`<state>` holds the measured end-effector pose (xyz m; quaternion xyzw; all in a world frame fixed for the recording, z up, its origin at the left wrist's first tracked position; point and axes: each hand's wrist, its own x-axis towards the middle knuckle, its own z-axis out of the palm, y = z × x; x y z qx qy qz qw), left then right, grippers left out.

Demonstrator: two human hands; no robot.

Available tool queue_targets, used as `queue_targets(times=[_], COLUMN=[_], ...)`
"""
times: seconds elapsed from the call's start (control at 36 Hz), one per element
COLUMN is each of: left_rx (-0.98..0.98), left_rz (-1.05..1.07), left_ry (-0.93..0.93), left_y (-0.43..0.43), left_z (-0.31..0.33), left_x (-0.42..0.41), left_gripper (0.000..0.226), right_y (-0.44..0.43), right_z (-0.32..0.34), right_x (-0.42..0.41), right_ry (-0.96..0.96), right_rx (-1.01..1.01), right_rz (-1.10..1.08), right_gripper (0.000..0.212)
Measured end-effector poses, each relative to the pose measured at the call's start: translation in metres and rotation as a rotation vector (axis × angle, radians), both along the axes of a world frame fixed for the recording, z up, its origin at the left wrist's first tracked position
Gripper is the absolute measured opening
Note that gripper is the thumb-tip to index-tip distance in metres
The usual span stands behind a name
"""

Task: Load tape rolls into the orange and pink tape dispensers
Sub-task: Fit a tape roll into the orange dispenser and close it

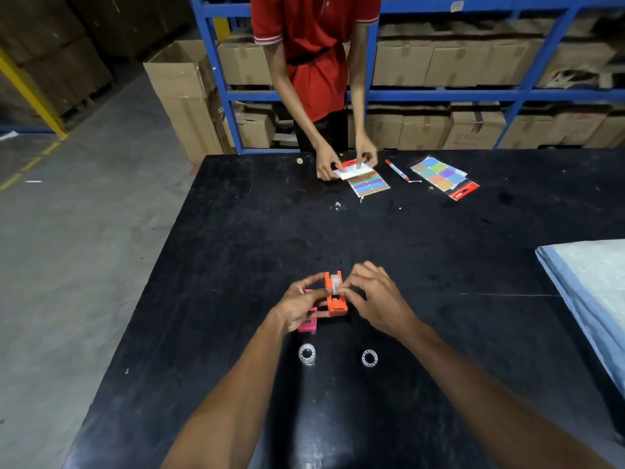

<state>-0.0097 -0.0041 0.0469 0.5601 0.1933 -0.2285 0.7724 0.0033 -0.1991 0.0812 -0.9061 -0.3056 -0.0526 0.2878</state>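
The orange tape dispenser (334, 301) stands on the black table (236, 231) with a clear tape roll (336, 282) seated in its top. My left hand (299, 304) grips the dispenser's left side. My right hand (373, 296) pinches at the roll and the tape end with thumb and forefinger. The pink dispenser (308, 323) lies just left of the orange one, mostly hidden under my left hand. Two clear tape rolls lie flat nearer to me, one on the left (307, 353) and one on the right (369, 358).
Across the table a person in a red shirt (314, 45) handles coloured sticker sheets (367, 181). A red marker (396, 170) and a second sticker pack (443, 176) lie beside them. A folded blue-grey cloth (588, 292) covers the right edge. Blue shelving with cartons stands behind.
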Motion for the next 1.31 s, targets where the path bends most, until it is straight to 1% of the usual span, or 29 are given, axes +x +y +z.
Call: queue_targets(times=[0.06, 0.17, 0.33, 0.64, 0.75, 0.89, 0.92, 0.97, 1.0, 1.03, 1.08, 1.14, 1.17, 1.22, 1.31], left_rx=[0.006, 0.017, -0.003, -0.044, -0.053, -0.06, -0.064, -0.074, -0.074, -0.073, -0.067, -0.073, -0.078, -0.091, -0.103], left_rz=[0.013, 0.023, 0.019, 0.009, 0.017, 0.017, 0.016, 0.02, 0.016, 0.009, -0.007, -0.021, -0.028, -0.04, -0.051], left_ry=[-0.001, -0.001, -0.012, -0.007, -0.013, -0.029, -0.03, -0.027, -0.026, -0.026, -0.028, -0.03, -0.033, -0.034, -0.032], left_y=[0.001, 0.002, 0.004, 0.001, -0.002, -0.001, -0.001, 0.0, 0.0, 0.0, 0.0, -0.003, -0.004, -0.008, -0.011], left_z=[0.0, 0.001, 0.006, 0.005, 0.004, 0.004, 0.004, 0.003, 0.003, 0.002, 0.001, 0.0, 0.0, -0.002, -0.007], left_x=[0.002, 0.005, 0.007, 0.006, 0.008, 0.01, 0.011, 0.012, 0.013, 0.013, 0.013, 0.012, 0.011, 0.011, 0.01], left_gripper=[0.045, 0.051, 0.045, 0.041, 0.042, 0.044, 0.046, 0.051, 0.053, 0.055, 0.056, 0.056, 0.055, 0.055, 0.057], right_y=[0.0, -0.003, -0.003, -0.003, -0.004, -0.008, -0.01, -0.013, -0.015, -0.016, -0.018, -0.019, -0.019, -0.02, -0.022], right_z=[-0.002, -0.012, -0.027, -0.041, -0.043, -0.046, -0.048, -0.051, -0.05, -0.051, -0.047, -0.046, -0.046, -0.049, -0.05], right_x=[-0.007, -0.016, -0.025, -0.025, -0.024, -0.023, -0.023, -0.023, -0.021, -0.017, -0.008, -0.001, 0.001, 0.003, 0.005], right_ry=[0.001, 0.004, 0.01, -0.062, -0.109, -0.065, -0.05, 0.022, 0.087, 0.183, 0.442, 0.71, 0.789, 0.88, 0.958], right_rx=[-0.013, -0.054, -0.063, -0.038, -0.005, -0.009, 0.005, 0.105, 0.199, 0.313, 0.486, 0.533, 0.524, 0.537, 0.594], right_rz=[0.018, 0.035, 0.012, -0.068, -0.078, -0.041, -0.043, -0.117, -0.185, -0.262, -0.355, -0.303, -0.263, -0.226, -0.243], right_gripper=[0.01, 0.013, 0.015, 0.012, 0.011, 0.021, 0.02, 0.018, 0.02, 0.02, 0.008, 0.023, 0.028, 0.032, 0.037])
